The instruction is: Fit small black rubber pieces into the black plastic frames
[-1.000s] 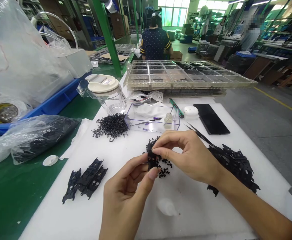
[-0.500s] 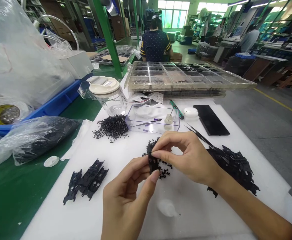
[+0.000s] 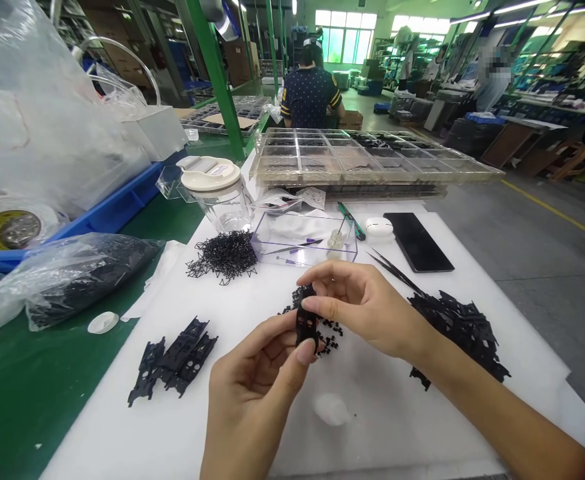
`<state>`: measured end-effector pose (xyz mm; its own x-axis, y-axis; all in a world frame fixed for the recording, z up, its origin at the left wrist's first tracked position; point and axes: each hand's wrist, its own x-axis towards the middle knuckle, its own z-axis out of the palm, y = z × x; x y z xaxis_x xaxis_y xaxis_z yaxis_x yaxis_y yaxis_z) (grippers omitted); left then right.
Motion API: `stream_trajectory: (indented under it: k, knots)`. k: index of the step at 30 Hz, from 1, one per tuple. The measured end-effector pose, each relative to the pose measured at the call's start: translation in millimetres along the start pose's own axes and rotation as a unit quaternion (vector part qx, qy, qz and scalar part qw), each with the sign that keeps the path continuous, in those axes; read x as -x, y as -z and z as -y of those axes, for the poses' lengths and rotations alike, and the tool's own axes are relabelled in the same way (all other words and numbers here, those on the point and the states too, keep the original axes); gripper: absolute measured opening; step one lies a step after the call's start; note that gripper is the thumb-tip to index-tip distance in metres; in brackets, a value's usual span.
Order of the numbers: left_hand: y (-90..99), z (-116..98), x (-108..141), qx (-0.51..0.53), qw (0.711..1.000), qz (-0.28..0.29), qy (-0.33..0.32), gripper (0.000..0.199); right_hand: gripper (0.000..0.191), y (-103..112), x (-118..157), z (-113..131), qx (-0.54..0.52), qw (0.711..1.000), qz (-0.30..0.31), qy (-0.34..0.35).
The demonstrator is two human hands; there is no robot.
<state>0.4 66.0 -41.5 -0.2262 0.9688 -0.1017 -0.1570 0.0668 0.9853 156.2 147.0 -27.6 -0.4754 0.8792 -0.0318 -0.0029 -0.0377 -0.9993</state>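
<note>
A flat black part with holes (image 3: 306, 323) is held upright between both hands, over a scatter of tiny black pieces (image 3: 328, 341). My left hand (image 3: 262, 373) grips its lower end between thumb and fingers. The thumb and index finger of my right hand (image 3: 367, 307) pinch its upper end. Similar black parts lie in a small group (image 3: 175, 360) on the left and in a larger pile (image 3: 459, 333) on the right. A heap of thin black wire-like pieces (image 3: 225, 255) is farther back on the white surface (image 3: 252, 440).
Behind the hands are a clear box (image 3: 292, 248), a lidded jug (image 3: 217, 193), a white case (image 3: 379, 227), a black phone (image 3: 418, 242) and tweezers (image 3: 397, 272). Compartment trays (image 3: 342, 179) stand beyond. A blue bin (image 3: 107, 213) is at left. A person (image 3: 309, 93) sits ahead.
The right fingers have shifted on the upper end of the black part, whose top now shows more. Its holes face the camera more clearly. The camera view has turned slightly.
</note>
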Motion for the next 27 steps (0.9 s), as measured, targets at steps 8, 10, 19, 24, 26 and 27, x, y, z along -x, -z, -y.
stream_trajectory:
  k: [8,10,19,24,26,27]
  knots:
    - [4.1,-0.2,1.2,0.019,1.000,0.018,0.005,0.021,0.025,0.4,1.9,1.7,0.006,1.000,0.008,0.013]
    - [4.3,1.1,0.8,0.013,1.000,0.008,0.000,0.020,0.023,0.2,2.8,4.3,0.002,1.000,0.005,0.020]
    - [14.8,14.9,-1.4,0.036,0.998,-0.054,-0.019,0.022,0.014,11.3,-2.9,-2.2,0.319,0.939,-0.124,0.029]
    - [12.0,11.3,-1.5,0.058,0.996,-0.071,-0.019,0.024,0.011,12.8,-6.9,-15.2,0.489,0.869,-0.080,0.012]
    - [9.5,9.3,-1.3,0.057,0.995,-0.080,-0.014,0.027,0.011,12.4,-7.0,-15.1,0.499,0.863,-0.079,0.015]
    - [8.3,8.3,-1.3,0.058,0.995,-0.085,-0.014,0.028,0.012,12.1,-6.9,-14.1,0.498,0.863,-0.080,0.014]
